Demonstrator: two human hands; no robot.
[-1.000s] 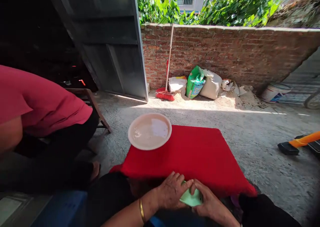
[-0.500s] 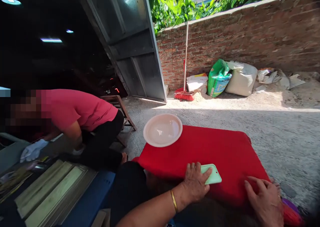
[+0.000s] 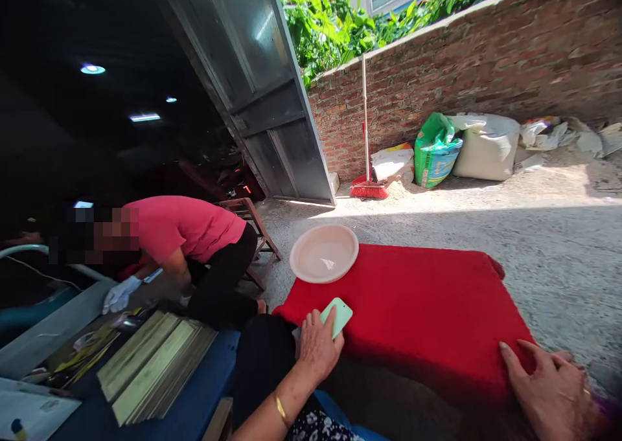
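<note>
My left hand, with a gold bangle at its wrist, is closed on a flat pale green piece with rounded corners and a small hole near one end. Both are over the near left part of a table covered in red cloth. At the cloth's right edge lies my right hand, fingers spread and holding nothing. A pale pink basin stands at the far left corner of the cloth, close beyond the green piece.
To the left, a person in a pink shirt bends forward, wearing a white glove. Stacked flat strips lie on a blue surface. Behind are a metal door, a broom, sacks and a brick wall.
My left hand has moved left across the red cloth, carrying the green piece toward the basin side. My right hand stays at the right edge. The view has turned somewhat left.
</note>
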